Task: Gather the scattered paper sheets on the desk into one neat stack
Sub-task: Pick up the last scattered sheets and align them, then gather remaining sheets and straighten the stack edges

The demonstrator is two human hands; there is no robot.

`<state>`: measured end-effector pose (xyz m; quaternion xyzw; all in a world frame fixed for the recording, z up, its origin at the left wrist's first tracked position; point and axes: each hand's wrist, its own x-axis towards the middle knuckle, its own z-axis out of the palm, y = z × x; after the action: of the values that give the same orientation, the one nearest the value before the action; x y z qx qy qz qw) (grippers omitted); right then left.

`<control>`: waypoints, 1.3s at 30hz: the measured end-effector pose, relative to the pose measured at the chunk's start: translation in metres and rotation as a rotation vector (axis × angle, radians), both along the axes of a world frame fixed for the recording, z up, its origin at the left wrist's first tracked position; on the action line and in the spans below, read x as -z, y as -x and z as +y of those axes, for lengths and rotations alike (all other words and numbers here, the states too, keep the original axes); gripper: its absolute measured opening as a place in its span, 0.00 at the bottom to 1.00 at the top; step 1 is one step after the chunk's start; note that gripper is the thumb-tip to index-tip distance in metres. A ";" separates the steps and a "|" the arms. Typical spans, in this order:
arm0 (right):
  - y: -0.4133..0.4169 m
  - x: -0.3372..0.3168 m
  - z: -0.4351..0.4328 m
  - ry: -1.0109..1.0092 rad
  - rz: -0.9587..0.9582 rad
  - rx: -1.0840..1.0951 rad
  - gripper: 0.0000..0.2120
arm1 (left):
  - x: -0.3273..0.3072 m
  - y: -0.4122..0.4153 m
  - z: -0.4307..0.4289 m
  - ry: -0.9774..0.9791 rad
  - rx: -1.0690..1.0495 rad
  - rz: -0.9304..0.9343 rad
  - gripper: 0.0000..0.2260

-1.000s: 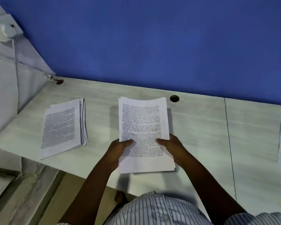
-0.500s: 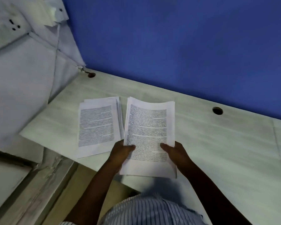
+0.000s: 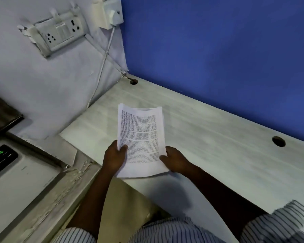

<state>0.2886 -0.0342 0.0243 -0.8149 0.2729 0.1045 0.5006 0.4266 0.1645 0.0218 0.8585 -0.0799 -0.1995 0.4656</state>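
Head view: left hand (image 3: 114, 158) is pinching the paper stack (image 3: 140, 137) at its 8 o'clock edge, right hand (image 3: 175, 161) gripping at 4 o'clock, above the counter (image 3: 218, 146). Top is bowing, so I'd be tapping edges square, then lowering flat.

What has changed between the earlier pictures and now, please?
The paper stack has been carried left along the desk to its left end, over the spot where a second pile lay; that pile no longer shows, likely beneath it. Left hand and right hand grip its lower sides as before.
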 end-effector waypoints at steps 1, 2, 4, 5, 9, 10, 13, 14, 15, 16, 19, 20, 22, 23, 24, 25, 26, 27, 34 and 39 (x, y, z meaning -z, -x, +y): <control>-0.010 0.002 0.002 0.022 0.013 0.006 0.16 | 0.000 -0.009 0.000 -0.019 0.003 0.007 0.13; -0.018 0.005 0.004 0.047 0.031 0.012 0.16 | -0.001 -0.016 0.000 -0.036 0.013 0.026 0.14; -0.029 0.015 0.007 0.072 0.086 0.017 0.16 | -0.002 -0.027 0.001 -0.057 0.001 0.092 0.19; -0.032 0.021 0.009 0.075 0.118 0.021 0.16 | -0.003 -0.030 0.002 -0.076 -0.007 0.117 0.21; -0.020 0.045 0.009 0.114 0.163 0.100 0.18 | -0.005 -0.028 0.009 -0.127 -0.003 0.067 0.20; -0.014 0.048 0.006 0.145 0.147 0.123 0.18 | -0.004 -0.025 0.010 -0.113 -0.003 0.050 0.18; 0.014 0.052 -0.008 0.149 0.066 0.271 0.17 | 0.001 -0.013 0.007 -0.031 0.003 0.030 0.11; 0.026 0.052 -0.015 0.120 0.053 0.336 0.16 | 0.003 -0.008 0.003 0.000 0.014 0.042 0.09; 0.039 0.053 -0.023 0.085 0.043 0.404 0.15 | 0.005 -0.002 -0.003 0.033 0.039 0.060 0.07; 0.054 0.054 -0.031 0.046 0.044 0.469 0.14 | 0.007 0.004 -0.011 0.057 0.073 0.079 0.06; 0.101 0.063 -0.052 -0.086 -0.009 0.647 0.12 | 0.011 0.023 -0.044 0.104 0.177 0.146 0.15; 0.118 0.062 -0.056 -0.134 -0.020 0.701 0.09 | 0.011 0.032 -0.058 0.111 0.214 0.168 0.16; 0.152 0.054 -0.060 -0.203 -0.059 0.815 0.04 | 0.010 0.055 -0.089 0.121 0.302 0.207 0.15; 0.172 0.050 -0.062 -0.225 -0.086 0.883 0.03 | 0.009 0.069 -0.105 0.131 0.358 0.222 0.14; 0.188 0.048 -0.061 -0.241 -0.109 0.944 0.03 | 0.009 0.079 -0.117 0.136 0.408 0.234 0.14; 0.205 0.045 -0.060 -0.258 -0.141 1.011 0.04 | 0.009 0.090 -0.130 0.137 0.466 0.239 0.13; 0.233 0.040 -0.061 -0.260 -0.170 1.095 0.05 | 0.009 0.110 -0.149 0.139 0.546 0.243 0.13; 0.248 0.037 -0.059 -0.277 -0.193 1.131 0.06 | 0.009 0.121 -0.159 0.139 0.581 0.245 0.12; 0.370 0.018 -0.038 -0.233 -0.271 1.472 0.06 | -0.010 0.228 -0.233 0.148 0.886 0.329 0.08; 0.440 0.010 -0.025 -0.211 -0.330 1.627 0.06 | -0.019 0.311 -0.265 0.147 1.040 0.349 0.07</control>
<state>-0.1513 -0.0597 0.0143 -0.3173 0.6879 -0.3852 0.5269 0.1152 -0.1005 0.0409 0.6254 -0.4287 -0.5363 0.3707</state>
